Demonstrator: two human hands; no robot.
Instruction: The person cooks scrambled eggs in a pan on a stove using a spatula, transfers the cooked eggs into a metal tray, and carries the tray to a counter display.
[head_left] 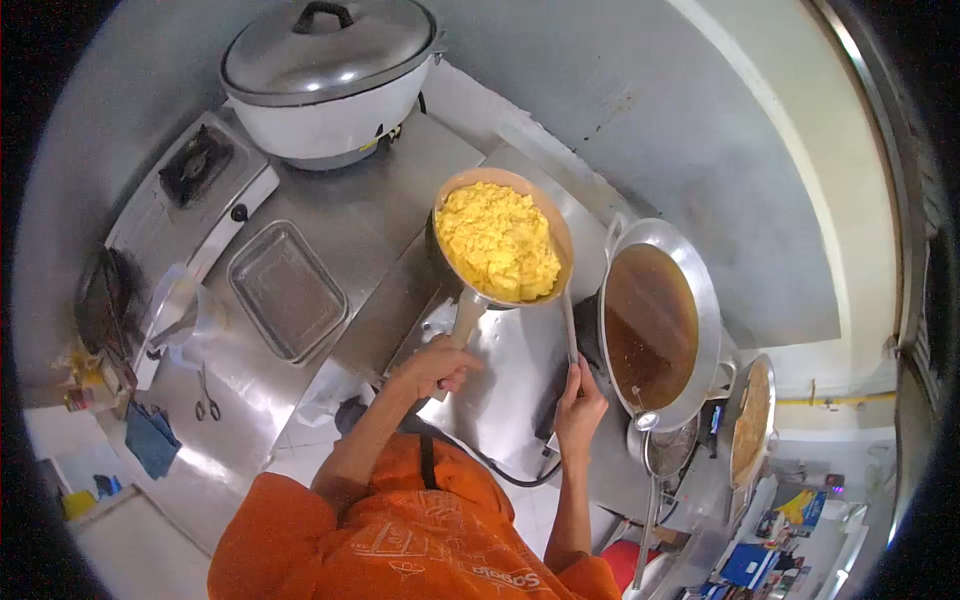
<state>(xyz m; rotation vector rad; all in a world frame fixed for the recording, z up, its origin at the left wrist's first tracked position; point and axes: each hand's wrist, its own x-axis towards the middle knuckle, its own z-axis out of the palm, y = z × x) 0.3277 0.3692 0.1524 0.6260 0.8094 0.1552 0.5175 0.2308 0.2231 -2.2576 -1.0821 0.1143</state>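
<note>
My left hand (432,370) is wrapped round the handle of a pan (562,228), which is lifted above the metal counter. Yellow scrambled egg (497,240) fills much of the pan. In my right hand (580,405) is the handle of a long, thin utensil (571,330), upright along the pan's right side. The utensil's far end is hard to make out at the pan's rim. Below the pan lies a shiny metal surface (510,390). To the right stands a large wok (706,330) of brown liquid.
A large lidded cooker (330,125) stands at the back left, near a gas stove (225,220). An empty metal tray (290,290), scissors (207,400) and a plastic jug (185,310) sit on the left counter. A ladle (648,500) and another wide pan (752,420) are at the right.
</note>
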